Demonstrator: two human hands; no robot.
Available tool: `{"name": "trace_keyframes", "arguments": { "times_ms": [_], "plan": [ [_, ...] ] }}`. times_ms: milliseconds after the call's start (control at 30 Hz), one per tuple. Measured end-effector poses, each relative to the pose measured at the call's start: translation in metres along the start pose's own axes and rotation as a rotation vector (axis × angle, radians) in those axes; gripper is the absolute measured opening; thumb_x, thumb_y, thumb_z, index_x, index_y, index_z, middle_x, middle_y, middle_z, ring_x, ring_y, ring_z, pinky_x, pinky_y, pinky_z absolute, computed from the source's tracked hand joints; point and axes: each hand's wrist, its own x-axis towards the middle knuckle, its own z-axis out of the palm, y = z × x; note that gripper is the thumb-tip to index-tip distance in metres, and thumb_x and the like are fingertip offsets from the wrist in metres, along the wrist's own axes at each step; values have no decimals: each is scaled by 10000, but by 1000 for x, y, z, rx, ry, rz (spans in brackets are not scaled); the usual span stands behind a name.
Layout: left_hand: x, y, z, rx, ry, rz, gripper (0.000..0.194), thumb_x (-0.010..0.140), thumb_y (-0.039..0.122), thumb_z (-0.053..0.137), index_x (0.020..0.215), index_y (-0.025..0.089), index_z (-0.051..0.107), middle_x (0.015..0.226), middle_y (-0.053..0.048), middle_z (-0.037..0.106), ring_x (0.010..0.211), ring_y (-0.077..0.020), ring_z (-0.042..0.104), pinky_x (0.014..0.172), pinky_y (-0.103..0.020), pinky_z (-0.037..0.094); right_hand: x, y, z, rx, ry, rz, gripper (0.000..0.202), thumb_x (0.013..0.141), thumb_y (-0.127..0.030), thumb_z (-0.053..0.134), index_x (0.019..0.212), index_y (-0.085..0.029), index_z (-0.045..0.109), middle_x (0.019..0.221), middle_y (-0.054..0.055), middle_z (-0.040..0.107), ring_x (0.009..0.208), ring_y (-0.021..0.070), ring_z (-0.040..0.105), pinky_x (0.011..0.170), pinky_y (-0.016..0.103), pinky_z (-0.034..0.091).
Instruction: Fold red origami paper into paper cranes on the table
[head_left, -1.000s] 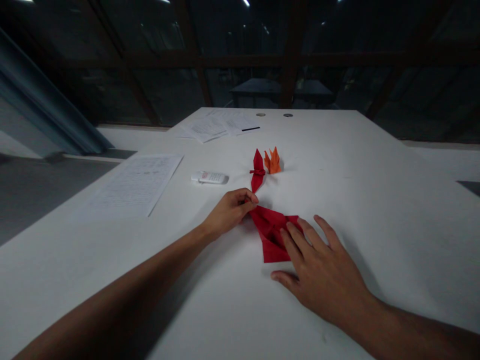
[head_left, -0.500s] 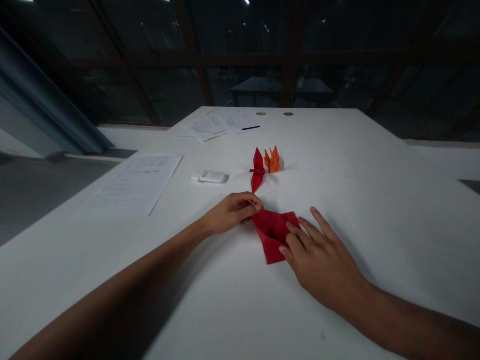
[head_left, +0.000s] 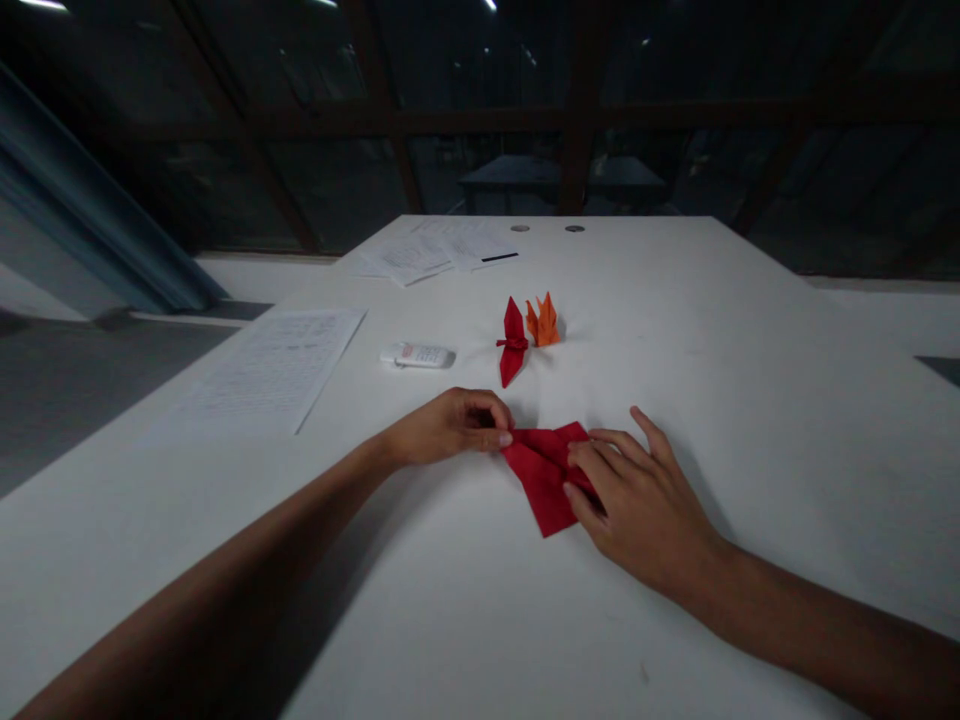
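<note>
A partly folded sheet of red origami paper (head_left: 541, 478) lies on the white table between my hands. My left hand (head_left: 457, 428) pinches its left corner between thumb and fingers. At the other end, my right hand (head_left: 637, 500) grips the right part with thumb and forefinger, its little finger raised; that end of the paper is hidden under the fingers. Just beyond the hands stands a red paper crane (head_left: 513, 343), and close to its right is an orange paper crane (head_left: 544, 320).
A white bottle-shaped item (head_left: 417, 355) with printing lies left of the cranes. Printed sheets (head_left: 281, 365) cover the table's left side, with more papers (head_left: 431, 248) and a dark pen-like stick (head_left: 499, 258) farther back. Two small discs (head_left: 574, 229) are near the far edge.
The red paper has become flatter, its open pocket closing down. My left hand has shifted slightly left and now pinches the very corner; my right hand has hardly moved.
</note>
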Motion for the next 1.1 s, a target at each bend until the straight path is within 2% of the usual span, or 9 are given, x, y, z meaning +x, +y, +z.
{"name": "trace_keyframes", "arguments": {
  "times_ms": [133, 200, 300, 400, 600, 833, 1000, 1100],
  "plan": [
    [0, 0, 4, -10, 43, -28, 194, 850, 335, 721, 941, 174, 663, 841, -15, 657, 742, -126, 604, 695, -251, 485, -1, 0, 0, -16, -3, -26, 216, 979, -274, 556, 1152, -254, 684, 1152, 24, 745, 1227, 280, 579, 1217, 618, 134],
    [-1, 3, 3, 65, 39, 41, 181, 837, 327, 736, 917, 175, 681, 919, -40, 671, 832, -148, 632, 771, -274, 509, -1, 1, 0, -27, -6, -32, 227, 987, -281, 541, 1153, -254, 693, 1168, 29, 735, 1233, 287, 569, 1215, 621, 134],
    [-5, 8, -2, 161, -32, 128, 183, 802, 306, 776, 917, 181, 706, 1098, -81, 661, 993, -187, 644, 895, -313, 523, -2, 2, 0, -27, -26, -17, 235, 988, -286, 535, 1150, -238, 698, 1186, 42, 723, 1220, 286, 572, 1215, 611, 149],
    [-9, 8, -7, 173, -66, 137, 177, 814, 269, 761, 964, 191, 710, 1182, -93, 630, 1033, -188, 642, 894, -312, 543, -2, 3, 0, -23, -35, -12, 247, 990, -290, 529, 1166, -221, 688, 1198, 51, 720, 1222, 287, 571, 1218, 604, 147],
    [-11, 2, -14, 236, -13, 156, 110, 872, 258, 711, 949, 180, 726, 1169, -96, 633, 1027, -177, 644, 856, -281, 540, -3, 5, 1, -22, -28, -2, 252, 979, -297, 540, 1177, -210, 668, 1201, 55, 722, 1230, 292, 575, 1226, 592, 144],
    [-11, 4, -17, 259, -52, 190, 89, 885, 235, 702, 936, 175, 742, 1188, -96, 619, 943, -157, 664, 816, -281, 559, -3, 5, 1, -35, -30, -15, 253, 979, -285, 526, 1172, -199, 665, 1220, 69, 718, 1246, 306, 571, 1224, 609, 148],
    [-16, 9, -22, 321, -90, 193, 101, 879, 253, 708, 927, 184, 765, 1237, -111, 604, 1061, -209, 648, 878, -323, 556, -3, 5, 2, -39, -48, -15, 265, 978, -283, 516, 1182, -196, 661, 1240, 70, 709, 1254, 308, 565, 1225, 608, 142],
    [-16, 11, -22, 366, -114, 180, 128, 891, 293, 698, 907, 183, 763, 1222, -110, 623, 1053, -208, 641, 866, -316, 538, -2, 5, 2, -32, -59, -14, 277, 979, -272, 502, 1198, -194, 652, 1255, 70, 701, 1256, 308, 561, 1225, 609, 138]
  ]
}}
